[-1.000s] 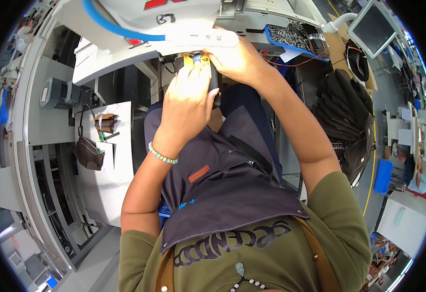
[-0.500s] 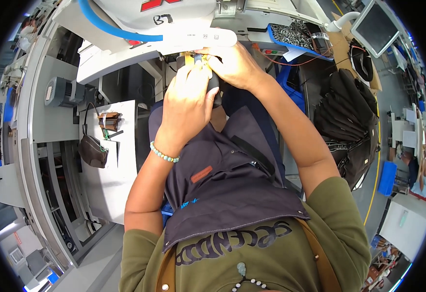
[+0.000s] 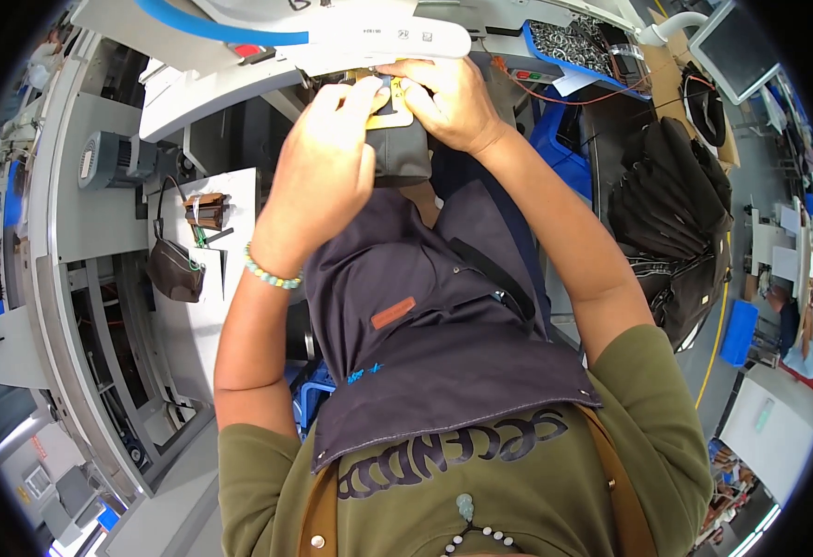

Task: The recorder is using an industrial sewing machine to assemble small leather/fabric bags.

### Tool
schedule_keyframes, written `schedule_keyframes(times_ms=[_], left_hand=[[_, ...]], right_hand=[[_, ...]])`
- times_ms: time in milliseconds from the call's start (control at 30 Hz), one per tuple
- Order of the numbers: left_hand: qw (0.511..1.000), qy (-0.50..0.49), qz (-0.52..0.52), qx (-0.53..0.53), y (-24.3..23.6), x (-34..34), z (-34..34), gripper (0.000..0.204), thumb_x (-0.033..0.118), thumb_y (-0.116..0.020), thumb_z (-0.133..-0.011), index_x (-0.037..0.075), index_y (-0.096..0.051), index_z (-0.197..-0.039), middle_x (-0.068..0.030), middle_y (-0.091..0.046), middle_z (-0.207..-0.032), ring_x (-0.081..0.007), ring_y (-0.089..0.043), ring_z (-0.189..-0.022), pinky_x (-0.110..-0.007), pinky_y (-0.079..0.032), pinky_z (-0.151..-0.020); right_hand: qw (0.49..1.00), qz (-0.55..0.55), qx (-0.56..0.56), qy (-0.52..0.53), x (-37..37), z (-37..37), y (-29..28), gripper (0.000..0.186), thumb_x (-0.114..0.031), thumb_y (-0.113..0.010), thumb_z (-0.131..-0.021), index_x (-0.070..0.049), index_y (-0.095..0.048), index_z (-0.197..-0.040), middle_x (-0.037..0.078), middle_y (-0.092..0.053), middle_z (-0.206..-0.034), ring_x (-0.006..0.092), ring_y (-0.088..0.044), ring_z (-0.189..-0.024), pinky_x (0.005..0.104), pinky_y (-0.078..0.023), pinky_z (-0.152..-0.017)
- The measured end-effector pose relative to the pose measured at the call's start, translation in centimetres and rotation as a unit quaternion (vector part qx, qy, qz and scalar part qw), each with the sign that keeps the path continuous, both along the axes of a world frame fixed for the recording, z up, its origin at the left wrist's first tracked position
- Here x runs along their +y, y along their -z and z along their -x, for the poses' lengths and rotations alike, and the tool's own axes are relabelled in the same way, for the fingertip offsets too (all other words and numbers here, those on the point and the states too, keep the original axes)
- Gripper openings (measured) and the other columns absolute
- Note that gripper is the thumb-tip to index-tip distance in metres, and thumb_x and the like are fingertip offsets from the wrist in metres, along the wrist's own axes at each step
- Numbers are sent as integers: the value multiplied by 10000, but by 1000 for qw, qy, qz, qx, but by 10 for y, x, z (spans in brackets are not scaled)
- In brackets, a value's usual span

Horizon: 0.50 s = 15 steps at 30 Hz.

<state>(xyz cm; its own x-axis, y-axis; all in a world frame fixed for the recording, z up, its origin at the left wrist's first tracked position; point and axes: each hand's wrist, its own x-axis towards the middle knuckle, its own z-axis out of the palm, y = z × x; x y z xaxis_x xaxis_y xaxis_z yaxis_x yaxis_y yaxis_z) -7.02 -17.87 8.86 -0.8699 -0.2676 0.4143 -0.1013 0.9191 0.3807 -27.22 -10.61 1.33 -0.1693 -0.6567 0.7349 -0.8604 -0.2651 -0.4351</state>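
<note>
Grey machine framing point(image 3: 46, 278) stands at left. Just nearside of a white machine arm point(image 3: 369, 42), a dark fabric piece point(image 3: 399, 156) sits against a yellow plate point(image 3: 392, 121). Left hand point(image 3: 318, 153), fingers bent, and right hand point(image 3: 457, 104) touch the plate; grip cannot be confirmed. Handling appears under way; completion and remainder cannot be judged.
</note>
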Motion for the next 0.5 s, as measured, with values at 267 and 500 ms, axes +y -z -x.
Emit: schedule_keyframes(times_ms=[267, 500], left_hand=[[996, 79, 33, -8, -4, -14, -1, 465, -105, -535, -773, -69, -601, -1231, -234, -619, -1128, -421, -609, -1047, -452, -510, -942], [988, 31, 151, 8, 13, 19, 8, 408, -67, -575, -779, -75, -608, -1185, -241, -643, -1140, -396, -618, -1124, -436, -507, -978]], right_hand=[[1000, -2, -18, 2, 8, -4, -6, 289, -156, -646, -823, -70, -755, -1076, 94, -586, -1069, 301, -574, -1011, 410, -528, -888], [999, 32, 13, 32, 4, -10, -7, 334, -126, -644, -815, -106, -737, -1136, 83, -629, -1109, 302, -606, -1014, 387, -542, -872]])
